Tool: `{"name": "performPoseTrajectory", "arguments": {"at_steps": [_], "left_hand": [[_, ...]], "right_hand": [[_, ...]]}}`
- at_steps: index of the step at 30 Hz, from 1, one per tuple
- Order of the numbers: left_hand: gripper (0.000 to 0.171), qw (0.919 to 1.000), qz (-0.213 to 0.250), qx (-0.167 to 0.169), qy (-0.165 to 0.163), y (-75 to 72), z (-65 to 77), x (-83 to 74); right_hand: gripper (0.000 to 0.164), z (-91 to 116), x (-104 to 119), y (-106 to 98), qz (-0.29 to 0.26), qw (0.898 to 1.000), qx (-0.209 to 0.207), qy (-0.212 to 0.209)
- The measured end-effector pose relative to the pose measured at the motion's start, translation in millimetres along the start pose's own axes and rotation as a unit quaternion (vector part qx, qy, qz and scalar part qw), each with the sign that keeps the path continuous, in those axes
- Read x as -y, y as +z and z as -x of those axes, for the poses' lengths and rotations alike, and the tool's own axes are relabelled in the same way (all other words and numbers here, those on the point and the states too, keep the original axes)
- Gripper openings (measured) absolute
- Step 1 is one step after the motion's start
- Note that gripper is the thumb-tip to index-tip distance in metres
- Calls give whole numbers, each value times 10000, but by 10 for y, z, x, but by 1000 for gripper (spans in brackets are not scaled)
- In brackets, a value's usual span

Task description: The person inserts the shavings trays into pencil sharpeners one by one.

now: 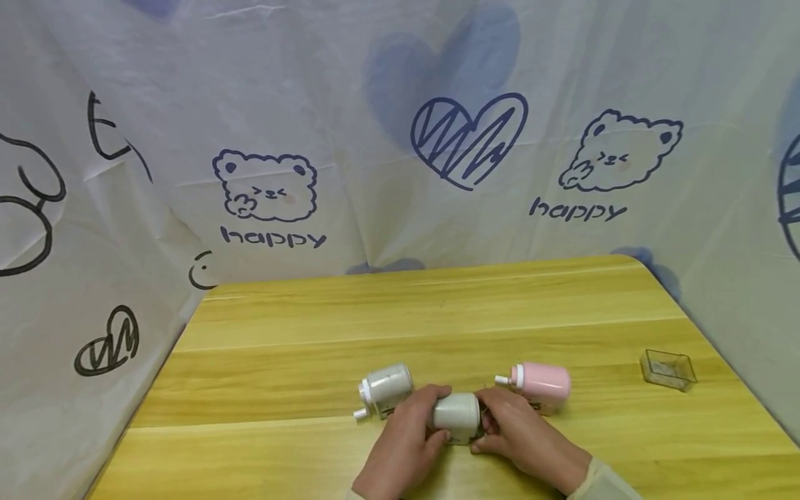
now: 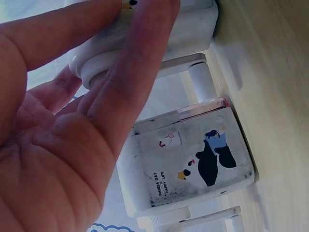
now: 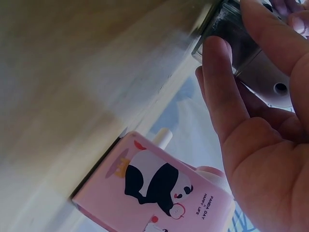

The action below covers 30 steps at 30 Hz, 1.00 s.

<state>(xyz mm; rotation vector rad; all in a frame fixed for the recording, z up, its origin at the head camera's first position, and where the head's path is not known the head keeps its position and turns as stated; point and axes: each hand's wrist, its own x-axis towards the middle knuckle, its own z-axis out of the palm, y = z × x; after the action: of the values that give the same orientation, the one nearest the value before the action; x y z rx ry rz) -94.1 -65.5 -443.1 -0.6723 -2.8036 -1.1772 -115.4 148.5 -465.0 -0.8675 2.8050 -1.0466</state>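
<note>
A white-grey pencil sharpener (image 1: 457, 413) is between both hands near the front of the table. My left hand (image 1: 406, 441) grips its left side; in the left wrist view the fingers cover much of its body (image 2: 188, 29). From the right, my right hand (image 1: 521, 434) pinches the clear drawer (image 3: 237, 50) at the sharpener's base, close by a round pencil hole. Another white-grey sharpener (image 1: 389, 384), with a panda print and a crank, lies just left of the hands. To the right is a pink sharpener (image 1: 546, 383) with a white crank.
An uncovered clear plastic box (image 1: 662, 379) stands toward the table's right edge. The wooden table (image 1: 437, 312) runs back to a white cloth (image 1: 375, 208) printed with bears and hearts, which also hangs along both sides.
</note>
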Motion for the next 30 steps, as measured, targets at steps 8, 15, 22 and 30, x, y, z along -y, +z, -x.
{"name": "performPoseTrajectory", "arguments": {"at_steps": [8, 15, 22, 30], "left_hand": [[48, 10000, -5, -1, 10, 8, -10, 6], [48, 9999, 0, -54, 93, -9, -1, -2], [48, 9999, -14, -45, 126, -9, -2, 3], [47, 9999, -69, -14, 97, -7, -6, 1]], "right_hand": [[45, -12, 12, 5, -8, 10000, -4, 12], [54, -22, 16, 17, 19, 10000, 30, 48], [61, -33, 10, 18, -80, 9999, 131, 49], [75, -48, 20, 18, -138, 9997, 197, 95]]}}
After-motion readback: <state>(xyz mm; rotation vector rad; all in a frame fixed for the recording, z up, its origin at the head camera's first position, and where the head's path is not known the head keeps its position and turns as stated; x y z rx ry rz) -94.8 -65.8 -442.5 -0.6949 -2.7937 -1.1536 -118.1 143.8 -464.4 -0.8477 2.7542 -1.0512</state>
